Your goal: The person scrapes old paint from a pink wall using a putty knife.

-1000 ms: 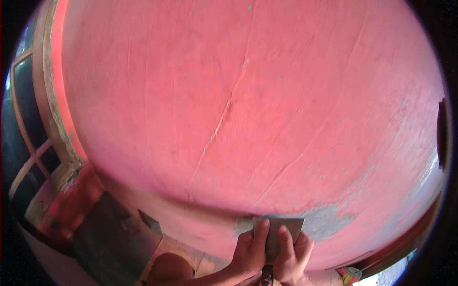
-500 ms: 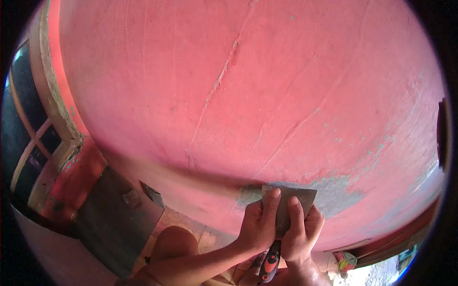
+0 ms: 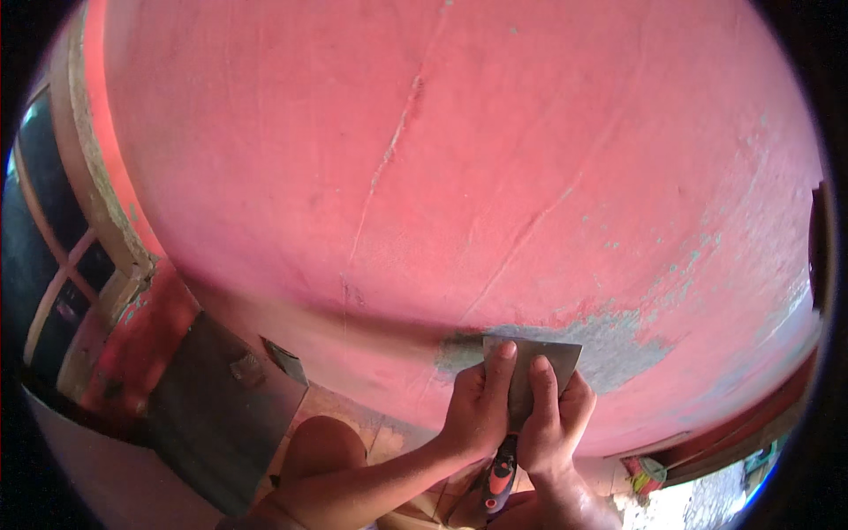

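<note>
A wide putty knife (image 3: 523,399) with a grey metal blade and a black and orange handle is gripped in both my hands. My left hand (image 3: 475,411) closes on the blade's left side, its thumb lying flat along the metal. On the other side my right hand (image 3: 552,428) is wrapped round the blade, thumb also on its face. The blade's upper edge is at the pink wall (image 3: 495,168), over a bare grey patch (image 3: 609,353). Whether the edge touches the wall I cannot tell. The handle hangs down between my wrists.
Cracks run down the painted wall, and flaked greenish spots lie to the right. A window with a wooden frame (image 3: 110,212) is at the left, above a dark panel (image 3: 216,415). My bent knee (image 3: 327,442) is over the tiled floor (image 3: 384,433). Coloured cloth (image 3: 645,474) lies lower right.
The putty knife and both hands have shifted slightly up and left in view. The wall has shifted a little too, so my head has moved slightly. Both hands keep their grip.
</note>
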Demonstrator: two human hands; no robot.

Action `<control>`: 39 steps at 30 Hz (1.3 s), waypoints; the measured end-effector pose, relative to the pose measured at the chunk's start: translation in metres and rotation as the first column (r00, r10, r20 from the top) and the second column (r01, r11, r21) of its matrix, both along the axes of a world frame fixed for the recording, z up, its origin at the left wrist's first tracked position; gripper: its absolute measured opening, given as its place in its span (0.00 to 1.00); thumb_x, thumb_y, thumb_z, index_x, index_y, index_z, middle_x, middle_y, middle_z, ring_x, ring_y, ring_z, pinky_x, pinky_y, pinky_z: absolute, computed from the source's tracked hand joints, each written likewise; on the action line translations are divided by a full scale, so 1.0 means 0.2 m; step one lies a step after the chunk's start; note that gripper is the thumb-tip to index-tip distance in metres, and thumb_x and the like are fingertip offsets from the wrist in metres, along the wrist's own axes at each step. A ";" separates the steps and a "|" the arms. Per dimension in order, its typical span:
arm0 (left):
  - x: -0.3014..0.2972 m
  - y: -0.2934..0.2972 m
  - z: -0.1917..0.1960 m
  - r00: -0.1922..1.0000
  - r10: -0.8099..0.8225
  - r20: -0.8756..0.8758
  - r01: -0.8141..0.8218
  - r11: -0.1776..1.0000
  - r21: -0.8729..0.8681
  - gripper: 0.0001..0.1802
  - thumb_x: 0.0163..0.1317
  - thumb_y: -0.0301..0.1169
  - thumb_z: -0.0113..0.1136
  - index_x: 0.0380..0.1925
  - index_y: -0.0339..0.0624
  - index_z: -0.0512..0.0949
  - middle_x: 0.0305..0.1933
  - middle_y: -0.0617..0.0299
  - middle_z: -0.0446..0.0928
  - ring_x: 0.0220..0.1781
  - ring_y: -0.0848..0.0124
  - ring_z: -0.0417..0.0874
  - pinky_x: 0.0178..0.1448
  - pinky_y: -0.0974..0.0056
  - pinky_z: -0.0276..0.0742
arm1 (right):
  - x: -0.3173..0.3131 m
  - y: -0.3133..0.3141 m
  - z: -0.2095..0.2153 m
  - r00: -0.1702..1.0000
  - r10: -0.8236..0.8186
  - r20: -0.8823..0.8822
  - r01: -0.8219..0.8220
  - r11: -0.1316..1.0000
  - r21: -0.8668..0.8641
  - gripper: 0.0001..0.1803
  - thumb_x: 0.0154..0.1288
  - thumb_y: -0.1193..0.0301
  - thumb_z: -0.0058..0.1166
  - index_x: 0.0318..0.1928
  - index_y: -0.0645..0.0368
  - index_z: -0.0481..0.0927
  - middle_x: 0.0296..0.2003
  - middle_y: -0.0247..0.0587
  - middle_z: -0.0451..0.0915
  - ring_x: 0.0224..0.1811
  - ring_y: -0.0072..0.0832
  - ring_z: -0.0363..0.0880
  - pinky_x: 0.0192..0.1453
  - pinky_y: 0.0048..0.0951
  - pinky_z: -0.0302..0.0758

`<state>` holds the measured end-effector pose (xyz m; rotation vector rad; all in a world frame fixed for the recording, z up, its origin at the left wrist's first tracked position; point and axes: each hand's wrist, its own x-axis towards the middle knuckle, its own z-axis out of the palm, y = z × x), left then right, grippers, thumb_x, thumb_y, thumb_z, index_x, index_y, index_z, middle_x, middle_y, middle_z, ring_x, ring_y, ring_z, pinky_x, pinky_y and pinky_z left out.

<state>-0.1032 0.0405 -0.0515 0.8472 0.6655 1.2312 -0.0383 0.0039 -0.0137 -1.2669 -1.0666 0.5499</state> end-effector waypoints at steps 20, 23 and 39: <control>0.03 0.01 -0.02 0.997 0.071 0.021 -0.071 0.997 0.013 0.27 0.75 0.49 0.45 0.29 0.36 0.77 0.25 0.70 0.73 0.29 0.83 0.69 0.31 0.73 0.68 | 0.04 0.02 -0.04 0.995 -0.036 0.098 0.036 0.999 0.001 0.14 0.72 0.70 0.49 0.34 0.70 0.78 0.28 0.34 0.81 0.31 0.16 0.72 0.34 0.22 0.72; -0.02 0.02 -0.01 0.998 -0.036 -0.049 0.032 0.997 -0.076 0.27 0.75 0.49 0.45 0.30 0.36 0.77 0.27 0.69 0.74 0.31 0.83 0.70 0.32 0.73 0.69 | 0.01 0.03 0.03 0.999 0.026 0.039 -0.024 0.998 -0.061 0.14 0.72 0.70 0.49 0.34 0.70 0.78 0.28 0.34 0.81 0.31 0.16 0.72 0.34 0.22 0.72; 0.02 0.00 -0.03 0.999 0.033 -0.002 -0.033 0.999 -0.005 0.30 0.75 0.51 0.45 0.24 0.38 0.76 0.23 0.71 0.72 0.28 0.83 0.70 0.29 0.71 0.67 | 0.00 0.01 0.01 0.999 -0.025 0.040 0.024 0.999 0.036 0.14 0.72 0.69 0.50 0.34 0.70 0.78 0.27 0.34 0.80 0.30 0.15 0.72 0.32 0.22 0.70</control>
